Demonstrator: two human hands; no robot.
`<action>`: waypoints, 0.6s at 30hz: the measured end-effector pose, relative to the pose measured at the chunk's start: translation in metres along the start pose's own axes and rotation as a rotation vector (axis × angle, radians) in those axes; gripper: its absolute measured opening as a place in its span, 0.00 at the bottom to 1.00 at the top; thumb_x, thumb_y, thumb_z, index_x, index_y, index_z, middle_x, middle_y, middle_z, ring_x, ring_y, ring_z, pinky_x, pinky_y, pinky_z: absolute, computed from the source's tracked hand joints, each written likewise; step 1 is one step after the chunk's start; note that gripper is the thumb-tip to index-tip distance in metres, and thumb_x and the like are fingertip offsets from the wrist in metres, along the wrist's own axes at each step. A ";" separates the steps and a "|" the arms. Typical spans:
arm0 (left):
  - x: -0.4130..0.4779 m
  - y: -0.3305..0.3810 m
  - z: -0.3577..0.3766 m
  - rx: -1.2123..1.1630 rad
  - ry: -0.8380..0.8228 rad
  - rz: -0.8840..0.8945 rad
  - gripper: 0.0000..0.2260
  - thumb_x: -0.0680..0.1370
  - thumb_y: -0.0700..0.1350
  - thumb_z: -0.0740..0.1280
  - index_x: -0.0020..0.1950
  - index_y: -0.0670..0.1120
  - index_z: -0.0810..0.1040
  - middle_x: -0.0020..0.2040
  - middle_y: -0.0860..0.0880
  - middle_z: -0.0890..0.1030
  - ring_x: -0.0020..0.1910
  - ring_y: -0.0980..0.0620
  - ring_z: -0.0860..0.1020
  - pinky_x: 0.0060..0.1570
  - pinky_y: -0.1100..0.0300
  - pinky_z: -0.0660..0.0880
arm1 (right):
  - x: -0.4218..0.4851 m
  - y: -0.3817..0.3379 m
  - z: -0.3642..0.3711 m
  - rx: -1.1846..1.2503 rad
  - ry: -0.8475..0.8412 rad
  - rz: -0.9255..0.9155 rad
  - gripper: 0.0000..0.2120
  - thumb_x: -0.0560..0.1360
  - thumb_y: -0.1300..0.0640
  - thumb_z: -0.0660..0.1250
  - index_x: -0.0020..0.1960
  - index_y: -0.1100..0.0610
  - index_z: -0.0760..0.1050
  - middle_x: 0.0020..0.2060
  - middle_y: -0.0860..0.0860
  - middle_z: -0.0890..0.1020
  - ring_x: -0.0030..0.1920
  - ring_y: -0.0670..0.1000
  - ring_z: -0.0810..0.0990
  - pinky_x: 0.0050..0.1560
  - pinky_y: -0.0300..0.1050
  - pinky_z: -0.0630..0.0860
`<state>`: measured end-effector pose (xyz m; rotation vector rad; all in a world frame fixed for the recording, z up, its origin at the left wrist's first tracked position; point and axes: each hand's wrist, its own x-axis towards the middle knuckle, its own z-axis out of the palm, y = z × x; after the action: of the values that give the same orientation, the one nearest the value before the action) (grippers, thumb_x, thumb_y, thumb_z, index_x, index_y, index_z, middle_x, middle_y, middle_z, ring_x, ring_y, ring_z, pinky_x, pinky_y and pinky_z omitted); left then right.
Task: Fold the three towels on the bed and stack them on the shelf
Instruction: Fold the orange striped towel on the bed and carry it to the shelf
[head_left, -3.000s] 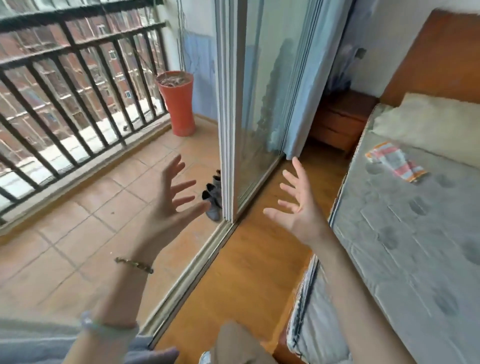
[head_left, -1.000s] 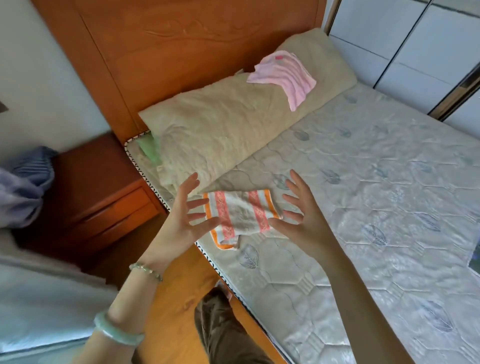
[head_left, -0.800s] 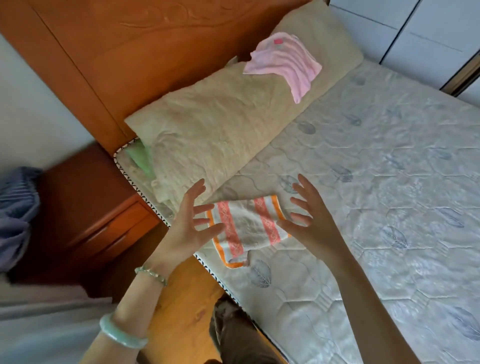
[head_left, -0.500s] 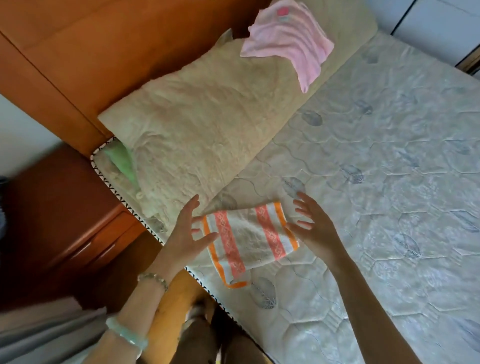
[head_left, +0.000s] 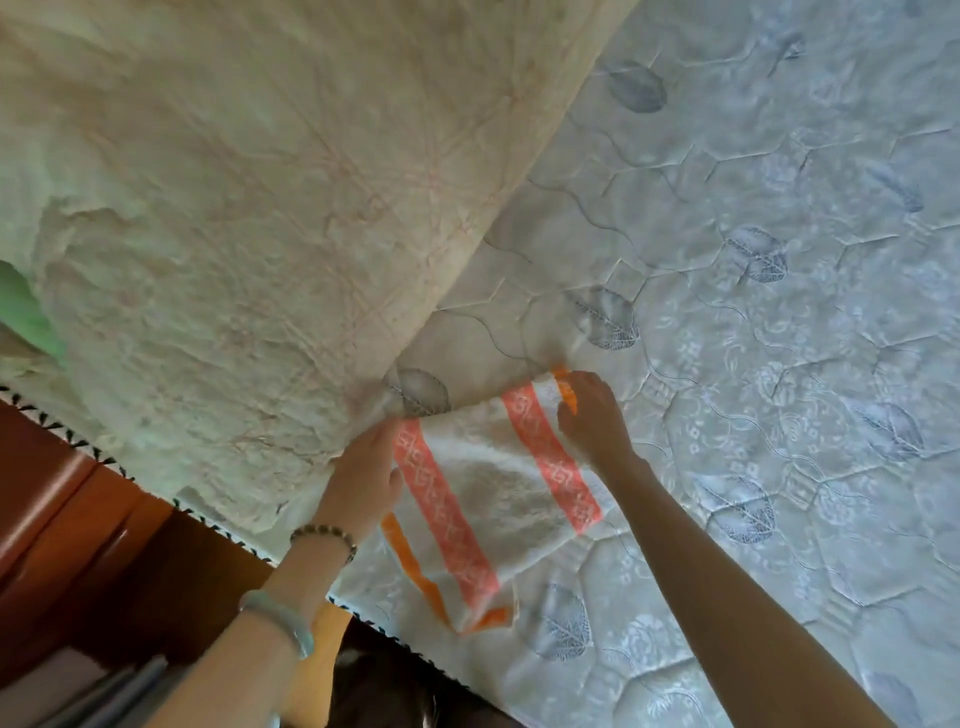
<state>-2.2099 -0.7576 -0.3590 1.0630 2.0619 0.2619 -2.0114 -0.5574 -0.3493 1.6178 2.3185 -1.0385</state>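
Observation:
A white towel (head_left: 498, 483) with coral stripes and an orange border lies near the mattress edge. My left hand (head_left: 363, 473) grips its far left corner, close to the beige quilt. My right hand (head_left: 589, 415) pinches its far right corner at the orange border. The towel's far edge is lifted a little between the two hands, while its near end rests crumpled on the mattress. The other towels and the shelf are out of view.
A rolled beige quilt (head_left: 260, 208) fills the upper left, with a green cloth (head_left: 26, 306) poking out at its left end. The quilted mattress (head_left: 779, 312) spreads to the right. A wooden nightstand (head_left: 62, 530) stands beside the bed at lower left.
Both hands, open above the towel half a second ago, have come down and closed on its far corners. The camera has dropped much closer to the bed.

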 end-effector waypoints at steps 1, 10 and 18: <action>0.006 -0.004 0.007 0.043 0.006 0.024 0.29 0.79 0.37 0.63 0.78 0.44 0.56 0.76 0.45 0.63 0.74 0.47 0.62 0.72 0.56 0.60 | 0.011 0.004 0.009 -0.050 0.014 -0.034 0.25 0.72 0.73 0.60 0.67 0.61 0.71 0.65 0.59 0.74 0.66 0.59 0.70 0.67 0.52 0.67; 0.023 -0.023 0.030 0.305 0.061 0.063 0.14 0.71 0.34 0.69 0.55 0.41 0.77 0.48 0.44 0.79 0.49 0.42 0.77 0.47 0.49 0.75 | 0.055 0.028 0.037 -0.236 0.144 -0.081 0.11 0.73 0.71 0.63 0.51 0.63 0.81 0.50 0.62 0.79 0.52 0.62 0.74 0.53 0.54 0.76; -0.014 0.017 -0.024 0.137 0.039 0.001 0.10 0.77 0.51 0.66 0.41 0.46 0.73 0.35 0.51 0.73 0.31 0.52 0.73 0.29 0.60 0.65 | -0.020 0.049 -0.038 -0.068 0.358 -0.008 0.07 0.76 0.64 0.65 0.50 0.62 0.81 0.46 0.58 0.83 0.50 0.61 0.78 0.49 0.42 0.66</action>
<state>-2.2120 -0.7537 -0.3264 1.1497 2.1393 0.1442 -1.9502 -0.5411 -0.3331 1.8998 2.5450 -0.7080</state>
